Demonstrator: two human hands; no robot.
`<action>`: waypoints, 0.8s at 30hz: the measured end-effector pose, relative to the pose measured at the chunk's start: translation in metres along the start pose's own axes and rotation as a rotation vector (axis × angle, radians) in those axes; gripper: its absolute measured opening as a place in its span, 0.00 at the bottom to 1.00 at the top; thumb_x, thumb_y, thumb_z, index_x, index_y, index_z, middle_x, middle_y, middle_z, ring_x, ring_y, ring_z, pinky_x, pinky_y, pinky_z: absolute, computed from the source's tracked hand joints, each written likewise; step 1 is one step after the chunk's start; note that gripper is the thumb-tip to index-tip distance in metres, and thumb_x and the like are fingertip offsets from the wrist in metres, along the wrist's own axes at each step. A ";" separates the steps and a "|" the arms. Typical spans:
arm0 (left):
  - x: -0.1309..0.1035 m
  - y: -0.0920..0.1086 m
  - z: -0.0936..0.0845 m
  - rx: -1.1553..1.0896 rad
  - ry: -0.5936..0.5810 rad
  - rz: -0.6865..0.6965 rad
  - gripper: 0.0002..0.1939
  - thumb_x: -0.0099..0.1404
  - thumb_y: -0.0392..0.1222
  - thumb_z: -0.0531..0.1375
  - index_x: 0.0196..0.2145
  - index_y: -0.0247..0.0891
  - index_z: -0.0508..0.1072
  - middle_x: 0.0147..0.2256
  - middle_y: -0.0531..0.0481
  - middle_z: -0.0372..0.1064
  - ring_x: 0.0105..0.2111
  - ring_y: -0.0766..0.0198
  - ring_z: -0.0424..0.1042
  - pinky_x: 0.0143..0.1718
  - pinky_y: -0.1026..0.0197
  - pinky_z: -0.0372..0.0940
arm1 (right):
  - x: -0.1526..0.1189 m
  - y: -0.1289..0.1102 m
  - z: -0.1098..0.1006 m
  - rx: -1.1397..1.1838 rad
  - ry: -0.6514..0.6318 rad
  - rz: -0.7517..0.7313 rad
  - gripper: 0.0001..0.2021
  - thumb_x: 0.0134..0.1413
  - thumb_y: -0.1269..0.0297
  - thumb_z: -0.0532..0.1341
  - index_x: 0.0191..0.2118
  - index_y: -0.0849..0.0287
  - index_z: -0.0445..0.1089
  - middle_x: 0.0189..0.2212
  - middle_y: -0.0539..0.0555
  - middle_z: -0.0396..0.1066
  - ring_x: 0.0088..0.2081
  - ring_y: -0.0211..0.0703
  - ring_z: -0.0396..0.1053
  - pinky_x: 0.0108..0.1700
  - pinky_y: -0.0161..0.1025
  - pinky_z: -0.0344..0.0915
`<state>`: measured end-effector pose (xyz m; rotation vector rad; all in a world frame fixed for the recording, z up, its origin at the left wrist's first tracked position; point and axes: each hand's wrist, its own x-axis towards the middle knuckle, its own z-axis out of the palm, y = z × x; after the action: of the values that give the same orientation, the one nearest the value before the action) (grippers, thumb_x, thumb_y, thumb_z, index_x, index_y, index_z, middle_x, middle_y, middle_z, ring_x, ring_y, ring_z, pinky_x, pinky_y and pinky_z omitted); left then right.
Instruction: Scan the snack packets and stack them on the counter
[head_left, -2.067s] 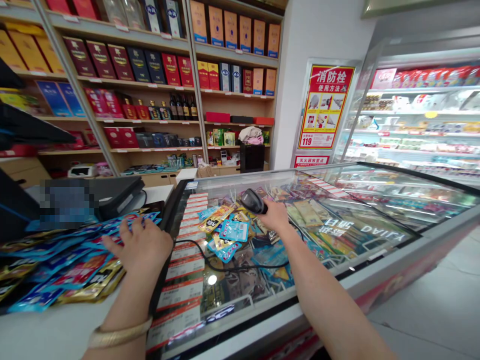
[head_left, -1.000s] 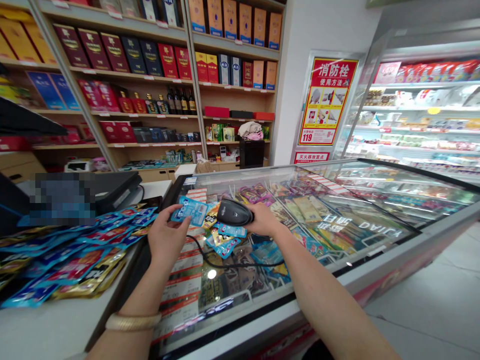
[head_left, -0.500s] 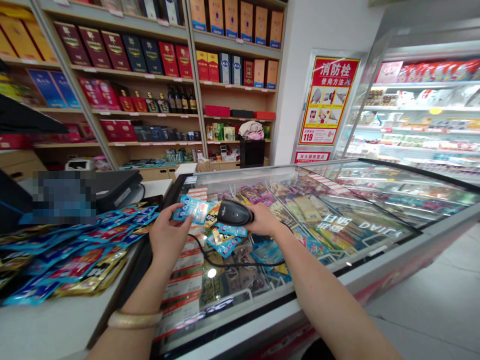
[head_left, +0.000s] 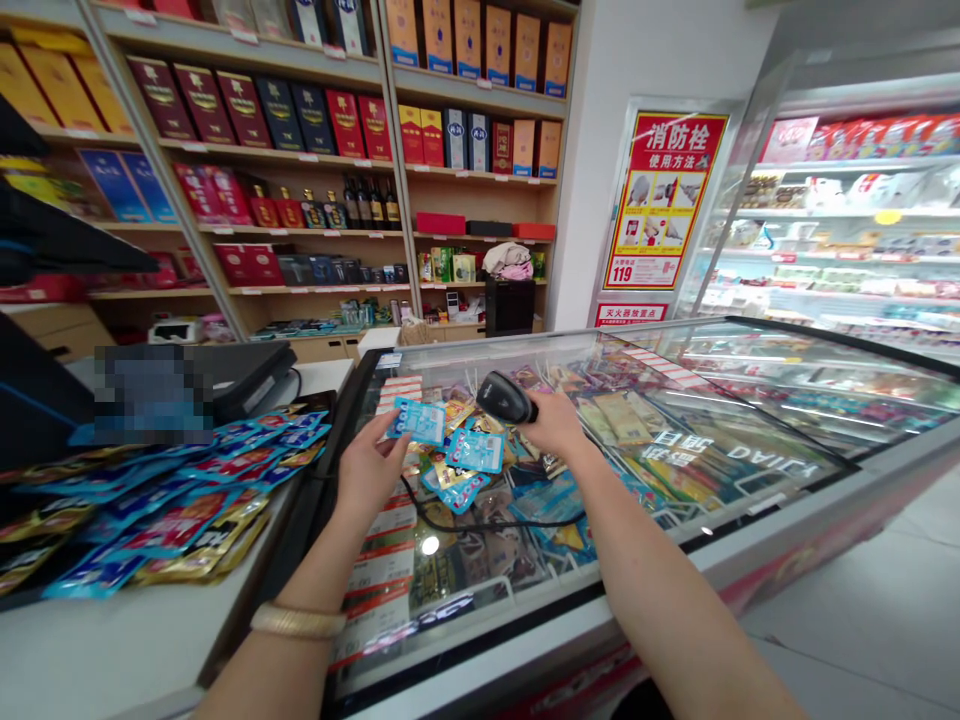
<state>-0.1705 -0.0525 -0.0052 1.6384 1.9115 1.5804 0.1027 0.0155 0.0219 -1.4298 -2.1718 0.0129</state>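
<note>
My left hand (head_left: 373,462) pinches a small light-blue snack packet (head_left: 421,421) by its left end, above the freezer's glass top. In my right hand (head_left: 553,426) is a black handheld barcode scanner (head_left: 507,398), its head pointing left and up, a little to the right of the packet. Below and between my hands, a loose pile of blue and gold packets (head_left: 474,451) lies on the glass. The scanner's black cable (head_left: 480,524) loops across the glass under my wrists.
On the white counter (head_left: 112,650) at left, many blue, red and gold packets (head_left: 172,510) lie heaped beside a black machine (head_left: 251,380). The glass-topped chest freezer (head_left: 675,400) stretches right. Shelves of boxed bottles (head_left: 300,110) stand behind; a lit refrigerated display (head_left: 847,220) is at far right.
The scanner has moved right and up, away from the packet in my left hand. My left hand has shifted right with its packet. More of the pile now shows between them.
</note>
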 end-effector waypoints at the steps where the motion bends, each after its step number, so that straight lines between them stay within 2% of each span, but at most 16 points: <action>1: 0.001 -0.005 0.004 0.012 -0.062 0.014 0.23 0.58 0.45 0.60 0.51 0.39 0.76 0.51 0.41 0.75 0.41 0.56 0.78 0.46 0.54 0.72 | 0.001 0.003 0.000 -0.014 0.011 0.030 0.15 0.51 0.59 0.64 0.46 0.53 0.76 0.40 0.54 0.80 0.44 0.51 0.76 0.45 0.38 0.64; 3: 0.004 -0.012 0.009 0.079 -0.170 0.070 0.23 0.59 0.45 0.59 0.52 0.40 0.75 0.52 0.42 0.75 0.49 0.53 0.75 0.53 0.51 0.69 | 0.001 0.008 0.001 -0.034 0.030 0.075 0.16 0.51 0.59 0.65 0.47 0.53 0.76 0.40 0.54 0.80 0.44 0.52 0.76 0.45 0.38 0.65; 5: 0.005 -0.015 0.010 0.188 -0.207 0.148 0.24 0.59 0.46 0.57 0.52 0.39 0.76 0.54 0.41 0.73 0.56 0.51 0.70 0.60 0.48 0.63 | 0.002 0.011 0.003 -0.047 0.041 0.099 0.17 0.51 0.58 0.65 0.48 0.52 0.76 0.40 0.54 0.80 0.44 0.52 0.76 0.44 0.38 0.65; 8: 0.005 -0.013 0.001 0.401 -0.100 0.183 0.23 0.61 0.45 0.54 0.50 0.37 0.77 0.57 0.37 0.70 0.62 0.47 0.63 0.64 0.43 0.56 | 0.002 0.012 0.006 -0.051 0.044 0.098 0.17 0.51 0.57 0.65 0.48 0.52 0.76 0.40 0.54 0.80 0.44 0.52 0.77 0.44 0.38 0.65; 11: 0.001 -0.008 -0.015 0.605 0.094 0.092 0.22 0.61 0.43 0.54 0.49 0.36 0.77 0.58 0.33 0.68 0.63 0.40 0.60 0.63 0.34 0.52 | 0.003 0.012 0.008 -0.047 0.041 0.095 0.16 0.52 0.56 0.65 0.47 0.52 0.76 0.39 0.54 0.80 0.43 0.52 0.77 0.44 0.38 0.66; 14: -0.001 -0.009 -0.029 0.704 0.190 0.009 0.19 0.59 0.43 0.55 0.45 0.37 0.79 0.58 0.31 0.67 0.63 0.36 0.58 0.62 0.27 0.47 | 0.002 0.011 0.008 -0.044 0.032 0.099 0.16 0.52 0.56 0.64 0.47 0.52 0.77 0.39 0.55 0.80 0.43 0.52 0.77 0.44 0.38 0.66; 20: 0.011 -0.028 -0.039 0.758 0.174 -0.100 0.13 0.53 0.46 0.60 0.33 0.39 0.80 0.56 0.31 0.69 0.64 0.30 0.56 0.62 0.23 0.38 | 0.001 0.007 0.005 -0.043 0.007 0.097 0.17 0.53 0.55 0.64 0.48 0.51 0.76 0.41 0.55 0.80 0.44 0.53 0.77 0.46 0.40 0.65; 24: 0.020 -0.037 -0.038 0.794 0.136 -0.152 0.14 0.53 0.45 0.60 0.34 0.37 0.81 0.58 0.27 0.67 0.65 0.29 0.53 0.64 0.24 0.35 | 0.001 0.004 0.004 -0.038 -0.013 0.085 0.16 0.53 0.57 0.64 0.47 0.53 0.76 0.41 0.56 0.80 0.44 0.52 0.76 0.47 0.40 0.65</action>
<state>-0.2268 -0.0532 -0.0083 1.5659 2.8933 0.9270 0.1045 0.0190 0.0176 -1.5463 -2.1311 0.0122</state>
